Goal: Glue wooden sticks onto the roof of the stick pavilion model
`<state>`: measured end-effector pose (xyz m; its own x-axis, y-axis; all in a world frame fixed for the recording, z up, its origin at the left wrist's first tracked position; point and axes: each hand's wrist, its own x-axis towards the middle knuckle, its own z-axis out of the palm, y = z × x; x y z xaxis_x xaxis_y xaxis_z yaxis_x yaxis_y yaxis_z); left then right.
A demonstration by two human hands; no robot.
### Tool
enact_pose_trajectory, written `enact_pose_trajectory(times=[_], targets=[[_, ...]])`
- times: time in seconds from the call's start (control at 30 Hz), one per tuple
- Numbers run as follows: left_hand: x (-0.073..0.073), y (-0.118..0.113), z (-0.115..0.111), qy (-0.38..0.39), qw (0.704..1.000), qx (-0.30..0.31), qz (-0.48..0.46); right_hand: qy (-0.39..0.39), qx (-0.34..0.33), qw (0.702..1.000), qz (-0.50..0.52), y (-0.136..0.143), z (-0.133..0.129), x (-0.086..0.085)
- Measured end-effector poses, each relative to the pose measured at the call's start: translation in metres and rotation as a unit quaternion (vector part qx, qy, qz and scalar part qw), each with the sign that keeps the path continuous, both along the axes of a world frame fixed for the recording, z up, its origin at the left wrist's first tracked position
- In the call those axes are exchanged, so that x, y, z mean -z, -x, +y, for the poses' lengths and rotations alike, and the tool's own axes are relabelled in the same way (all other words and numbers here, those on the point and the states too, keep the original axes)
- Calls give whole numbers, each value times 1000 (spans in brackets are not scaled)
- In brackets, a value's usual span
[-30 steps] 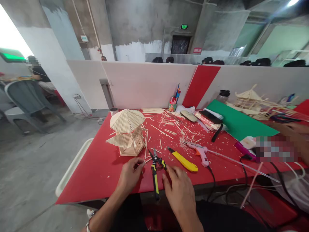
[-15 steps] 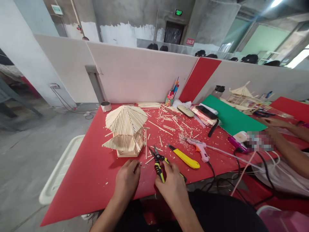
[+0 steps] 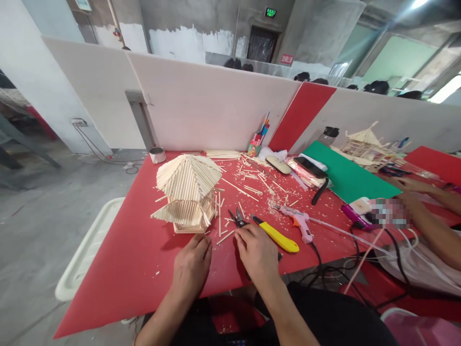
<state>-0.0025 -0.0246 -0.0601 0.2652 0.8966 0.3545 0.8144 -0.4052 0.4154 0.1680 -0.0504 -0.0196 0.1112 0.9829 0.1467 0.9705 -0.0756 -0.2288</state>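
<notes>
Curling the right hand (image 3: pixel 257 250) around the cutting pliers (image 3: pixel 240 223), with jaws parted, near the front edge of the desk (image 3: pixel 118 269); bunching the left hand (image 3: pixel 192 258) just before the wooden-stick pavilion (image 3: pixel 189 180), toward the desk's left edge, pinching something or nothing, impossible to tell. For clean snipping, probably best squaring a loose stick (image 3: pixel 225 237) between the jaws, pointing them clear of left hand and pavilion.

Patchy grey-and-white back wall (image 3: pixel 190 41), green exit sign (image 3: pixel 270 12) above dark door (image 3: pixel 261 44), white partition (image 3: pixel 201 103) with red stripe (image 3: pixel 302 115), grey floor (image 3: pixel 29 211), ceiling light (image 3: pixel 419 4) on
</notes>
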Motion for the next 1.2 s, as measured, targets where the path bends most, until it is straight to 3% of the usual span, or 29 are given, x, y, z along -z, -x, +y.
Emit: enact_pose_trajectory(times=[0.2,0.3,0.43,0.53,0.63,0.7,0.8,0.9,1.0,1.1,1.2], targets=[[-5,0,0,6,996,14,-83,68,-142,987,-8,-13,64,-6],[-9,0,-1,15,988,30,-153,83,-174,981,-5,-15,79,-6],[-15,-9,-4,77,951,24,-299,61,-192,979,20,-10,56,-16],[-18,-21,-5,248,879,-5,-407,49,-218,973,63,-5,25,-26],[-22,-30,-5,369,817,28,-442,49,-223,969,91,-5,1,-32],[-26,-32,-5,396,821,55,-407,56,-216,970,98,-8,-8,-33],[-33,-32,-6,381,854,84,-345,61,-185,973,123,-17,-15,-32],[-39,-29,-9,353,860,76,-361,24,-61,992,106,-23,-19,-28],[-38,-27,-10,388,814,53,-429,50,51,997,20,-22,-23,-18],[-36,-27,-11,420,749,36,-511,103,70,992,-4,-16,-22,-8],[-36,-29,-11,417,704,2,-575,97,91,990,40,-17,-15,-9]])
